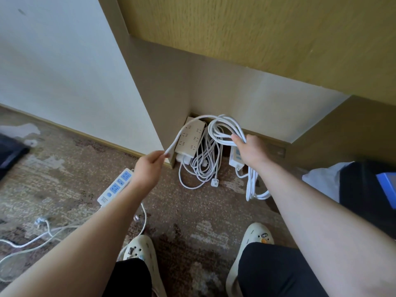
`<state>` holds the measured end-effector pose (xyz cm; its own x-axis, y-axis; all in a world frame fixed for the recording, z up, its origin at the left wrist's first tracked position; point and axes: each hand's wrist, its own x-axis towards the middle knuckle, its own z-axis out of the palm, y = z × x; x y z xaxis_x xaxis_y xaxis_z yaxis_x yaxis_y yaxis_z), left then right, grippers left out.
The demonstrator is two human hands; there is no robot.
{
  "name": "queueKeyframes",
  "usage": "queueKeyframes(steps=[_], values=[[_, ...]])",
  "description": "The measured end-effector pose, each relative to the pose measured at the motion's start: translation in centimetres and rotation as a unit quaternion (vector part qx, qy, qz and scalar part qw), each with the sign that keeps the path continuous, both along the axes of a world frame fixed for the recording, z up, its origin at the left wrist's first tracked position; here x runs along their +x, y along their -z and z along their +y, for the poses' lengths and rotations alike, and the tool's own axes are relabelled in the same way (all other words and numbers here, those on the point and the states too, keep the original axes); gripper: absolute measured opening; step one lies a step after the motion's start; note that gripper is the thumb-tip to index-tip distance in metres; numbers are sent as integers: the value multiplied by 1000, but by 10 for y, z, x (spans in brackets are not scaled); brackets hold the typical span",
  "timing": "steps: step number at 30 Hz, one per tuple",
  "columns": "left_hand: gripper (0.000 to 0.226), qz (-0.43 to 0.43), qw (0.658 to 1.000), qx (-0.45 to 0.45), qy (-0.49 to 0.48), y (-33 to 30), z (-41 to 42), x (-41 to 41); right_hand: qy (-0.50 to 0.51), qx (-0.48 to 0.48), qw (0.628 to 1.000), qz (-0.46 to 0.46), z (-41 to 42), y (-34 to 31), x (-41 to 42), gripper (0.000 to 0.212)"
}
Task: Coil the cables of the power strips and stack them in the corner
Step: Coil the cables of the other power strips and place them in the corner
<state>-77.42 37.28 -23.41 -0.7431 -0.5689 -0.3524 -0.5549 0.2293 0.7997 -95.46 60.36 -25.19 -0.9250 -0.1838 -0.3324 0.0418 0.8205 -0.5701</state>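
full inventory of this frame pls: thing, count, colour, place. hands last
beige power strip: 1, beige, in the corner on top of another white unit
loose cable bundle: 1, white, on the carpet in front of the corner, plug at its near end
cable coil: 1, white, held up over the corner
hanging power strip: 1, white with blue, below the right hand
blue-socket power strip: 1, white and blue, on the carpet at left
uncoiled cable: 1, white, trailing over the carpet lower left
carpet: 1, brown patterned
wooden panel: 1, yellow-brown, above the corner
shoes: 2, cream, bottom
left hand: pinches the cable's free run
right hand: grips the coil
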Motion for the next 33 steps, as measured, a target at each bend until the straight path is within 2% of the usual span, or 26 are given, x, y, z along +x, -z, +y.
queueKeyframes(steps=[4, 8, 10, 16, 18, 20, 24, 27, 30, 33], values=[[22, 12, 993, 53, 101, -1, 60, -11, 25, -39, 999, -10, -6, -5, 2, 50], [23, -2, 981, -67, 180, 9, 97, -23, 2, -88, 996, -35, -10, -6, 8, 47], [18, 26, 975, -102, 195, 8, 106, -30, -9, -98, 994, -39, -13, -6, 10, 47], [21, 42, 966, -80, 243, 6, 117, -39, -21, -120, 990, -68, -14, -8, 10, 41], [30, 41, 961, -73, 264, 5, 117, -40, -21, -125, 988, -89, -12, -9, 10, 39], [34, 30, 958, -70, 276, 4, 119, -41, -28, -129, 986, -106, -10, -11, 10, 34], [25, 1, 966, -64, 252, 6, 120, -45, -64, -133, 981, -123, -13, -15, 13, 19], [25, 10, 973, -63, 223, 6, 118, -44, -76, -135, 981, -121, -18, -18, 15, 22], [28, 17, 973, -49, 224, 5, 116, -40, -96, -115, 982, -113, -21, -16, 16, 12], [32, -33, 963, 2, 268, 9, 106, -31, -88, -101, 986, -100, -18, -15, 16, 17]])
